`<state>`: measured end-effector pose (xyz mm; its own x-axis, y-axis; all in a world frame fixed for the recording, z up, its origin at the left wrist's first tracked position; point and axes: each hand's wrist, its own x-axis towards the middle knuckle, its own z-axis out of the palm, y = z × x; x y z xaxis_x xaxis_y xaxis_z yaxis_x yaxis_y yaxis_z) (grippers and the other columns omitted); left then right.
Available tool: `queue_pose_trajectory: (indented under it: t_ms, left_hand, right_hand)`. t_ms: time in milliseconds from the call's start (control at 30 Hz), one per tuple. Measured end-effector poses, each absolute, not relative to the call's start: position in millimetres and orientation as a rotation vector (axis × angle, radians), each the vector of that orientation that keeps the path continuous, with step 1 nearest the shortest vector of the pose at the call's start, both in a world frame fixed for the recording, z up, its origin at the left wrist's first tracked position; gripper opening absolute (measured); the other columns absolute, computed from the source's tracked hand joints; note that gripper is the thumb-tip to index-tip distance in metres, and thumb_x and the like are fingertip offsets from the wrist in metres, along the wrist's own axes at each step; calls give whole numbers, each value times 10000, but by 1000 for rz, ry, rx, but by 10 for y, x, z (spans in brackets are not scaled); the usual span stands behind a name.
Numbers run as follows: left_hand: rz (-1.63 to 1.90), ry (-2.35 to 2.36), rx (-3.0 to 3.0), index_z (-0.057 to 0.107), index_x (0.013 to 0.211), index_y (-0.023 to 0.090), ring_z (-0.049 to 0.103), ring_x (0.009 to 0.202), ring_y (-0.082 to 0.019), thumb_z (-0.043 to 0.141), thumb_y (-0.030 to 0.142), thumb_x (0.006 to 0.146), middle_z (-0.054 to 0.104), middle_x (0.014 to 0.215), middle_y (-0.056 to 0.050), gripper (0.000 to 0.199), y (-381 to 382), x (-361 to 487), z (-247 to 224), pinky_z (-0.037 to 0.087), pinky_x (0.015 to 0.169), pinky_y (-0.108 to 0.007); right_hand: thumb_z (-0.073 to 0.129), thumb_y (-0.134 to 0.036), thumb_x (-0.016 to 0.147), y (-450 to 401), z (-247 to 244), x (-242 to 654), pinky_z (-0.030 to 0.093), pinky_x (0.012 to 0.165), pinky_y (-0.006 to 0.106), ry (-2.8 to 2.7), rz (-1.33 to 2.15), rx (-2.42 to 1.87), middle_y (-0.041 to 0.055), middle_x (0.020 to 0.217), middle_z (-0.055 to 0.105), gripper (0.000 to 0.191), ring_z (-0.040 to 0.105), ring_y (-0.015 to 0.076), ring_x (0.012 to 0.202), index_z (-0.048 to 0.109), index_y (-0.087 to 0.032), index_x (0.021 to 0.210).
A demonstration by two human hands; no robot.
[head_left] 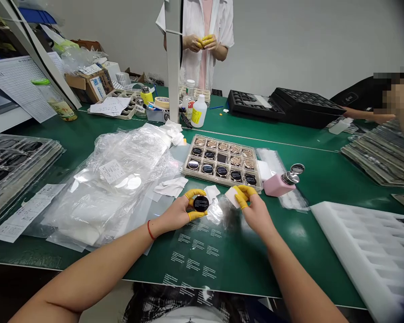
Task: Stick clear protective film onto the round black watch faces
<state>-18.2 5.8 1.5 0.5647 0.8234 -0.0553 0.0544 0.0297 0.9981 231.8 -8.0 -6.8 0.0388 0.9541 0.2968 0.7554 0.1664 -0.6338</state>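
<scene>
Gripping a black disc edge-on, the left hand is clamping it between yellow-covered thumb and fingers, its white-lettered face showing. At about 3 o'clock from the disc, the right hand is pinching a white wipe, digits together; the wipe isn't touching the disc. Clear printed sheet is lying at 6 o'clock from the disc, on the green bench. Clear tray is sitting at 1 o'clock, holding black lettered rounds and gold ornate ones. Pink bottle is standing at 2 o'clock from the right hand; white foam tray is lying at 4. Plastic bags are piling up at 10 o'clock from the left hand. Further out at 12 o'clock, a white bottle is standing, and a co-worker wearing yellow finger covers is holding both hands together.
</scene>
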Motion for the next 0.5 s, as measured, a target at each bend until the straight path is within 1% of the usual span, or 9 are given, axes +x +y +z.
queue_pose_trajectory:
  t_ms: [67, 133, 200, 233, 300, 333, 400, 467, 500]
  left_hand:
    - [717, 808, 1442, 459, 1153, 230, 606, 845, -168, 677, 260, 735, 619, 970, -33, 473, 61, -187, 8, 481, 754, -287]
    - [736, 819, 1464, 483, 1144, 220, 606, 849, -170, 681, 256, 726, 620, 1000, -41, 465, 54, -177, 6, 482, 776, -296]
    - [739, 813, 1485, 502, 1153, 209, 608, 885, -183, 680, 250, 721, 619, 1056, -57, 469, 36, -156, 7, 482, 811, -309]
    - [735, 800, 1494, 501, 1172, 206, 609, 903, -191, 677, 249, 722, 621, 1079, -65, 485, 25, -146, 6, 483, 818, -313]
    - [725, 799, 1509, 468, 1235, 212, 618, 900, -199, 659, 258, 739, 636, 1083, -72, 534, 10, -134, -5, 489, 803, -314]
    - [724, 823, 1516, 445, 1264, 213, 626, 875, -199, 646, 270, 753, 655, 1046, -70, 552, 9, -135, -16, 490, 788, -316]
    - [732, 902, 1522, 431, 1280, 202, 633, 837, -199, 615, 310, 783, 684, 951, -62, 541, 26, -153, -46, 484, 784, -327]
    - [730, 956, 1516, 443, 1268, 183, 632, 857, -204, 568, 352, 816, 694, 907, -64, 499, 58, -179, -76, 470, 815, -342]
    - [721, 957, 1514, 443, 1266, 175, 630, 880, -207, 544, 365, 831, 696, 913, -68, 486, 73, -191, -90, 463, 831, -348]
  right_hand:
    - [547, -216, 788, 2, -164, 2444, 465, 666, 397, -1831, 285, -1738, 112, 886, 639, 164, 569, 260, 782, 619, -189, 933]
    - [549, -230, 782, 6, -186, 2392, 460, 730, 439, -1844, 196, -1738, 120, 885, 632, 152, 556, 276, 846, 644, -174, 887]
    - [505, -259, 832, -56, -112, 2172, 449, 813, 437, -1833, 314, -1618, 103, 962, 631, 223, 550, 253, 929, 629, -183, 1001]
    - [488, -274, 853, -92, -50, 2027, 455, 825, 407, -1844, 474, -1529, 81, 996, 631, 268, 559, 225, 933, 595, -199, 1087]
    - [494, -268, 850, -106, 94, 1746, 480, 775, 344, -1893, 778, -1378, 39, 957, 637, 374, 584, 177, 858, 498, -224, 1222]
    - [504, -250, 838, -62, 163, 1644, 483, 749, 326, -1925, 844, -1345, 28, 932, 635, 396, 584, 166, 825, 484, -229, 1233]
    - [516, -220, 815, 159, 277, 1567, 477, 713, 304, -1914, 803, -1392, 19, 891, 631, 338, 576, 158, 781, 533, -217, 1153]
    - [522, -229, 817, 522, 351, 1663, 470, 694, 280, -1777, 632, -1539, 31, 896, 631, 238, 576, 153, 773, 570, -184, 1046]
    - [511, -258, 835, 727, 371, 1756, 468, 692, 276, -1695, 490, -1654, 38, 895, 632, 229, 578, 153, 772, 566, -175, 1041]
